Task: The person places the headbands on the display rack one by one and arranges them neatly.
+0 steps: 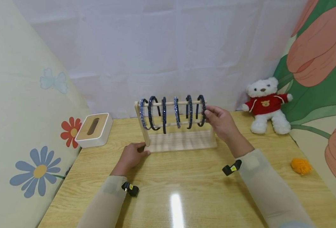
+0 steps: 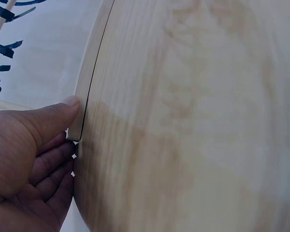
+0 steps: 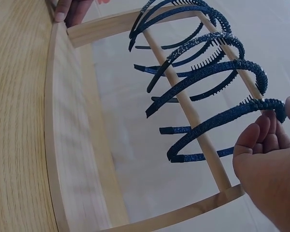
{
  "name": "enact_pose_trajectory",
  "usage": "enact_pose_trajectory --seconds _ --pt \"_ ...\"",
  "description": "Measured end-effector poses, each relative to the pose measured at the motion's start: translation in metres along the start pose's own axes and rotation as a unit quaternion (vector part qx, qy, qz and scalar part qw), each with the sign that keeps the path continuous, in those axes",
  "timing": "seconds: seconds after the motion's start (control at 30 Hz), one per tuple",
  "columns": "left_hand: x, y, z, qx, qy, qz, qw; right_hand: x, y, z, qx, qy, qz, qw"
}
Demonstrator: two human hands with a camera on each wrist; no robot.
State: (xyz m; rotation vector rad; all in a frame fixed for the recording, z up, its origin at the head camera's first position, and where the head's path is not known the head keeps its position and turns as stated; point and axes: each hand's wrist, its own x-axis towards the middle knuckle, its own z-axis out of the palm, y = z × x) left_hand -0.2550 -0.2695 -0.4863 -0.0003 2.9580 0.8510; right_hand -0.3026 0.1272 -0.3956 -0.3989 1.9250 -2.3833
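Observation:
A pale wooden rack (image 1: 182,141) with two horizontal rods stands on the table, and several dark blue, glittery toothed headbands (image 2: 1,48) hang over the rods. My right hand (image 1: 220,122) is at the rack's right end, where thumb and fingers pinch the rightmost headband (image 1: 202,110). In the right wrist view that headband (image 3: 222,116) loops round the upper rods, its top between the thumb and the fingers (image 3: 249,135). My left hand (image 1: 132,155) grips the base's front left corner, the thumb (image 2: 63,108) on its edge and the other fingers curled beside it.
At the back left stands a white tissue box (image 1: 100,141) with a wooden lid. A white teddy bear (image 1: 266,107) in a red hoodie sits at the back right. An orange yarn bundle (image 1: 301,166) lies near the table's right edge. White cloth (image 1: 156,47) hangs behind the rack.

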Motion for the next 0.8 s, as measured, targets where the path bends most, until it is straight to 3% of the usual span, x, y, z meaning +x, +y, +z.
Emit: enact_pose_trajectory --seconds 0.47,0.67,0.8 --pt "0.001 0.002 0.001 -0.003 -0.002 0.002 1.0 -0.002 0.0 -0.003 0.002 0.002 -0.002 1.0" --pt "0.002 0.0 0.002 -0.002 -0.002 -0.004 1.0 -0.008 0.006 -0.019 -0.066 0.021 0.014 0.9975" --pt "0.0 -0.001 0.002 -0.005 -0.002 -0.017 0.9998 -0.016 0.011 -0.028 -0.047 0.021 0.005 0.9987"
